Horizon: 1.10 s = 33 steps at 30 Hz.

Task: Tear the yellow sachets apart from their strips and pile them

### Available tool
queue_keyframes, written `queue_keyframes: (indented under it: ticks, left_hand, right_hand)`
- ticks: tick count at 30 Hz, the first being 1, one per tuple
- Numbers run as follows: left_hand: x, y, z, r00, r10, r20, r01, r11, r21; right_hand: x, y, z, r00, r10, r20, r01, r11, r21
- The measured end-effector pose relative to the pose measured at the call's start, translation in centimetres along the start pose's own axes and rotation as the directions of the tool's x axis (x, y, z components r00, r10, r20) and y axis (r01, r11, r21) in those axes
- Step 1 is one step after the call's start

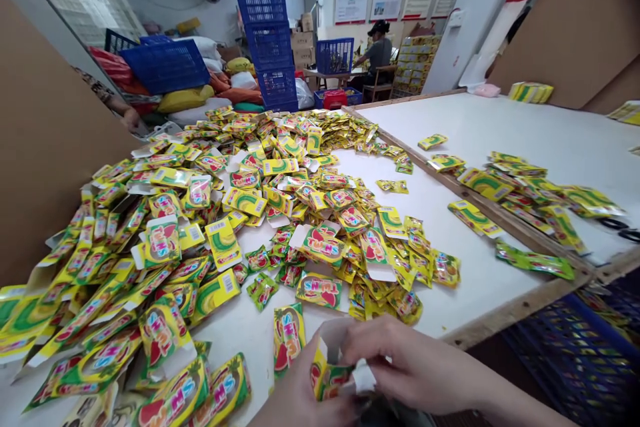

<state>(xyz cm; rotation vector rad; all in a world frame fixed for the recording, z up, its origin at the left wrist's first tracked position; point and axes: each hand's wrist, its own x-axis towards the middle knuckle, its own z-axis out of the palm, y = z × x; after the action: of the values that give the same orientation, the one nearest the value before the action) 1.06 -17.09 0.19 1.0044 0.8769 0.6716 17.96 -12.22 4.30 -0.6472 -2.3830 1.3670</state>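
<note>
Heap: the carton heap (280, 167), yellow and green with fruit prints, spreads over your white table (425, 193).
Open carton: the open carton (320, 370) is in front of the heap, on your side of it, its white inner side showing; you cannot tell what it contains.
Left hand: your left hand (297, 390), nearer you than the heap, is clamped around the open carton.
Right hand: your right hand (400, 360), before the heap's near right part, has bent fingers at the carton's mouth; whether they pinch anything, you cannot tell. Something white (364, 377) sits at its thumb, too unclear to name.
Loose carton: a flat-lying carton (289, 337) rests just beside your left hand, off the heap's near edge.
Sachets: green sachets (263, 290) lie at the heap's near edge; yellow sachets (407, 267) lie along its right side.
Wooden strip: right of the heap runs a wooden strip (523, 219), with a green packet (535, 260) near its close end.
Crates: a blue crate stack (273, 33) rises behind the heap.
People: a seated co-worker (380, 53) is well behind the heap; another person's hand (131, 119) is by its far left end.
</note>
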Motion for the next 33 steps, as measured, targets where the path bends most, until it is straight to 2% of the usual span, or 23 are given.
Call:
queue_keyframes:
  ticks: [2,3,4,5,7,8,9,10,11,13,15,16,17,18,20,21,23,25,27,28,30,31,33]
  left_hand:
    - [0.2,0.8,0.1,0.998,0.055,0.002,-0.055,0.995,0.078]
    - [0.2,1.2,-0.3,0.996,0.074,-0.043,-0.066,0.984,0.164]
    - [0.2,1.5,-1.0,0.987,0.098,-0.124,-0.060,0.958,0.280]
    - [0.2,1.8,-2.2,0.962,0.142,-0.231,-0.033,0.906,0.421]
    - [0.2,2.0,-5.3,0.855,0.315,-0.413,0.073,0.715,0.696]
    - [0.3,1.9,-7.0,0.786,0.432,-0.442,0.142,0.570,0.809]
    - [0.4,1.7,-8.6,0.750,0.515,-0.415,0.217,0.401,0.890]
    - [0.6,1.4,-9.9,0.759,0.524,-0.387,0.293,0.257,0.921]
    - [0.7,1.1,-10.9,0.780,0.510,-0.362,0.337,0.144,0.930]
    - [1.1,0.5,-11.8,0.825,0.452,-0.340,0.382,-0.003,0.924]
    - [1.3,0.1,-11.8,0.833,0.428,-0.350,0.410,-0.054,0.911]
    - [1.3,0.0,-11.6,0.827,0.426,-0.366,0.429,-0.059,0.902]
    - [1.4,0.0,-11.5,0.818,0.427,-0.386,0.448,-0.052,0.892]
    - [1.4,0.0,-11.5,0.805,0.428,-0.411,0.468,-0.032,0.883]
    - [1.3,0.2,-11.8,0.778,0.416,-0.471,0.495,0.055,0.867]
    - [1.2,0.3,-12.2,0.761,0.405,-0.506,0.504,0.121,0.855]
    - [0.8,0.6,-12.9,0.717,0.381,-0.584,0.503,0.298,0.811]
    - [0.5,0.8,-13.3,0.663,0.364,-0.654,0.435,0.524,0.732]
    - [0.2,1.0,-12.9,0.628,0.336,-0.702,0.266,0.755,0.599]
    - [0.2,1.2,-12.3,0.636,0.309,-0.707,0.164,0.841,0.515]
    - [0.2,1.5,-10.6,0.691,0.249,-0.678,0.011,0.935,0.354]
    - [0.2,1.8,-9.5,0.726,0.223,-0.651,-0.035,0.957,0.290]
    - [0.1,2.3,-7.2,0.785,0.172,-0.596,-0.071,0.979,0.190]
  right_hand:
    - [-1.3,0.8,-0.2,0.991,0.028,-0.133,-0.030,1.000,-0.009]
    - [-2.2,1.5,-0.8,0.964,0.044,-0.263,-0.051,0.998,-0.023]
    - [-3.3,2.4,-1.8,0.906,0.069,-0.417,-0.095,0.995,-0.040]
    - [-4.5,3.4,-3.3,0.804,0.095,-0.588,-0.163,0.985,-0.064]
    - [-7.1,5.3,-7.3,0.537,0.169,-0.827,-0.405,0.911,-0.077]
    - [-8.4,6.1,-9.5,0.398,0.160,-0.903,-0.551,0.829,-0.096]
    - [-9.6,6.8,-11.5,0.288,0.134,-0.948,-0.694,0.712,-0.110]
    - [-10.6,7.3,-13.1,0.256,0.086,-0.963,-0.791,0.592,-0.157]
    - [-11.3,7.7,-14.2,0.263,0.033,-0.964,-0.849,0.482,-0.216]
    - [-11.5,8.0,-14.1,0.359,0.016,-0.933,-0.874,0.358,-0.330]
    - [-10.3,8.2,-11.3,0.476,0.109,-0.872,-0.837,0.361,-0.412]
    - [-9.3,8.2,-9.1,0.536,0.181,-0.824,-0.811,0.381,-0.444]
    - [-8.4,8.2,-6.8,0.624,0.223,-0.749,-0.759,0.401,-0.513]
    - [-7.5,8.2,-4.5,0.689,0.236,-0.685,-0.712,0.397,-0.579]
    - [-6.3,8.1,-1.0,0.740,0.270,-0.616,-0.672,0.342,-0.657]
    - [-6.1,8.1,0.0,0.736,0.289,-0.612,-0.677,0.311,-0.667]
    - [-6.5,8.0,0.5,0.704,0.326,-0.631,-0.710,0.285,-0.644]
    - [-7.2,7.5,-0.4,0.693,0.315,-0.648,-0.720,0.347,-0.601]
    - [-7.4,6.5,-1.5,0.729,0.226,-0.646,-0.658,0.492,-0.571]
    - [-7.1,5.8,-1.8,0.763,0.136,-0.632,-0.580,0.575,-0.577]
    - [-5.5,4.2,-1.6,0.804,-0.118,-0.583,-0.352,0.695,-0.627]
    - [-4.4,3.6,-1.2,0.806,-0.250,-0.537,-0.223,0.712,-0.666]
    - [-1.8,2.7,0.0,0.806,-0.438,-0.399,0.001,0.674,-0.739]
